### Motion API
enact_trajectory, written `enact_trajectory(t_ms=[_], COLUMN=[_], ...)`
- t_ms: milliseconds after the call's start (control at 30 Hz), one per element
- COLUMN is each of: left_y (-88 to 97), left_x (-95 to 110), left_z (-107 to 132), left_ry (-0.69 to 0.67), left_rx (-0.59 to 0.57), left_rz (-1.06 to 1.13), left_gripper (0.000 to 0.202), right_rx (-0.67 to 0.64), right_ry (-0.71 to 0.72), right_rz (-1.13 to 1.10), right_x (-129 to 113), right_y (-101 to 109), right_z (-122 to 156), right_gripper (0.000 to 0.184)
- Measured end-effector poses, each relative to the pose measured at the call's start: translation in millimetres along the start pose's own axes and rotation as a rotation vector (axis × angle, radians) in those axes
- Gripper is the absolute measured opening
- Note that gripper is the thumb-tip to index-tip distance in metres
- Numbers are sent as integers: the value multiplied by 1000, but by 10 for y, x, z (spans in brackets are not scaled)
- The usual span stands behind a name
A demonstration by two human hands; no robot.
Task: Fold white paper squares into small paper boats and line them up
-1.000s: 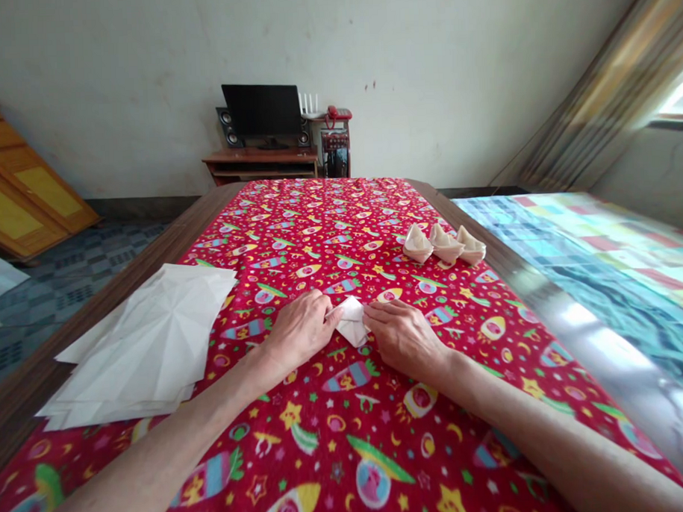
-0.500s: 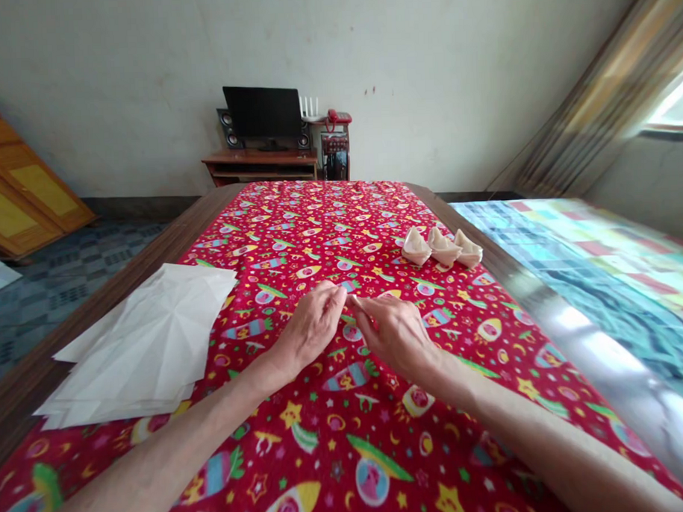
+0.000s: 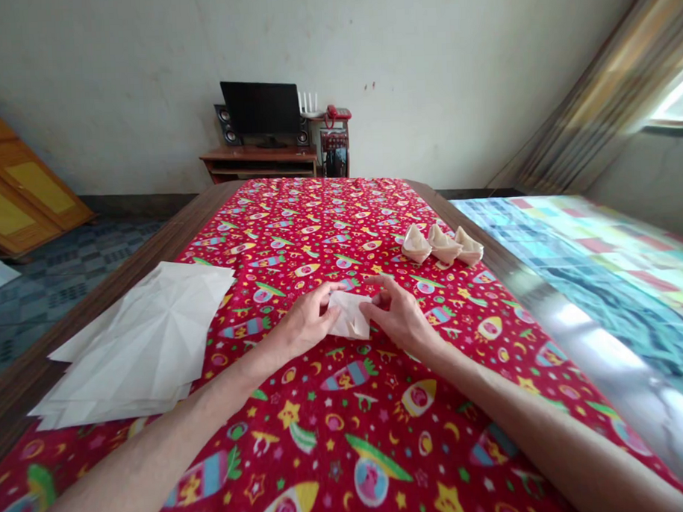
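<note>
1. Moved since half a second ago: bare left hand (image 3: 307, 318) and bare right hand (image 3: 406, 321) drawn apart from near-touching fingertips; small, squarish, folded piece of white paper (image 3: 349, 314), then almost wholly hidden, now showing its broad face between them.
2. Turned face-up toward the camera, roughly as long as broad; cannot single out a long axis; near edge sloping slightly down to the right, ending in a sharp corner, with a small fold close by.
3. Left thumb laid over the paper's left part, forefinger bent around to the far left corner; pinched there, with a small gap behind the tips.
4. Right thumb against the paper's right edge, forefinger lifted and spread well away from it; cannot tell whether the other fingers grip from behind.
5. Located above the middle of a red cloth printed with rockets and stars (image 3: 352, 405), spread on a dark brown wooden table (image 3: 178, 235); cannot tell whether touching the cloth.
6. Beyond the table: black flat monitor (image 3: 263, 109) on a reddish-brown wooden desk (image 3: 260, 158), red telephone (image 3: 342, 113) beside, pale plaster wall (image 3: 425, 96) behind.
7. Toward the left edge, fanned stack of creased white paper sheets (image 3: 154, 337), partly overhanging the cloth; toward the right edge, row of three cream, pointed, folded-paper pieces (image 3: 444, 246); broad stretches of cloth between these and the hands, and nearer the camera.
</note>
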State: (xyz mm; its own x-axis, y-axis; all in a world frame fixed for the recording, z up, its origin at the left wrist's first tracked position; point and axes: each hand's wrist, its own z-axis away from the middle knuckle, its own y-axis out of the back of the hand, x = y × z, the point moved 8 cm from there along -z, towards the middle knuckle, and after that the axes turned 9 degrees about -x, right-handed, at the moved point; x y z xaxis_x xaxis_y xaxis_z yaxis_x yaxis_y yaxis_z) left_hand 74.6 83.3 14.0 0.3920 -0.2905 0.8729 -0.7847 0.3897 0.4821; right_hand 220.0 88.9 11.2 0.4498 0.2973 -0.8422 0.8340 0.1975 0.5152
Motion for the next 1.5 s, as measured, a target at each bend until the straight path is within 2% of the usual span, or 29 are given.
enact_trajectory(t_ms=[100, 167, 233, 300, 333, 433, 500, 700, 833, 1000, 1067, 1200, 1333, 1400, 1500], left_y=[37, 103, 182, 202, 165, -58, -180, -279, -315, -327, -313, -242, -134, -146, -240], left_x=[39, 81, 158, 252, 295, 353, 336, 231, 208, 265, 273, 236, 226, 264, 347], left_z=[-5, 20, 98, 205, 251, 366, 423, 417, 420, 471, 480, 469, 439, 439, 453], left_ry=[-59, -119, -185, -258, -300, -390, -408, -374, -353, -383, -388, -401, -411, -414, -413], left_rx=[10, 114, 255, 320, 286, 46, -64, -172, -256, -310, -334, -334, -192, -150, -166], left_rz=[-241, -395, -507, -558, -570, -579, -616, -781, -884, -867, -828, -737, -640, -687, -865], left_gripper=[34, 31, 27, 21, 19, 24, 27, 35, 38, 38, 38, 43, 29, 26, 21], right_rx=[-33, -46, -38, -36, -35, -29, -28, -39, -83, -279, -343, -386, -409, -414, -402], right_ry=[84, 82, 38, -12, -34, -77, -80, -38, 82, 440, 521, 521, 519, 524, 530], right_rz=[242, 347, 463, 563, 604, 705, 763, 814, 785, 758, 714, 657, 620, 598, 572], right_x=[-64, -76, -66, -52, -49, -56, -69, -39, -50, -210, -248, -238, -224, -225, -238], right_y=[-8, -13, -3, 3, 7, 14, 9, -5, -15, -137, -155, -131, -125, -127, -125], right_z=[26, 51, 72, 89, 95, 108, 114, 134, 159, 283, 322, 313, 315, 323, 329], right_gripper=[21, 14, 16, 18, 19, 21, 21, 19, 18, 24, 26, 29, 32, 33, 33])
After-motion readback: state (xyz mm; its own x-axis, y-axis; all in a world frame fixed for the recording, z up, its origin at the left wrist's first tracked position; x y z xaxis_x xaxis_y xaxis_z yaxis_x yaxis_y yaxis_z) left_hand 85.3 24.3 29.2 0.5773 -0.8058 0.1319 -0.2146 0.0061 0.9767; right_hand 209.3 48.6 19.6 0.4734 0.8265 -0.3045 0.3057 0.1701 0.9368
